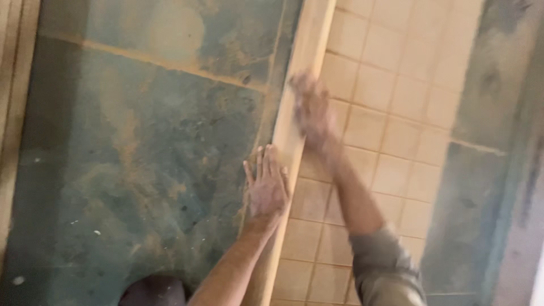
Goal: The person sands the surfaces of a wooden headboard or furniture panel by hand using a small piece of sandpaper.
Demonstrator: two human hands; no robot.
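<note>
A long pale wooden board [309,45] runs from the top middle down to the bottom middle of the view. My left hand [266,184] lies flat on it with fingers spread, pressing on its lower part. Farther up the board my right hand [310,107] is blurred with motion and rests on the wood; whether it holds anything under the palm I cannot tell. My right sleeve [385,266] is grey-green and pushed up to the elbow.
A dark green stone floor [130,147] dusted with tan sawdust lies left of the board. Beige square tiles [396,113] lie to its right. More dark slab [481,170] sits at the far right. Pale wood strips [14,68] stand at the left edge.
</note>
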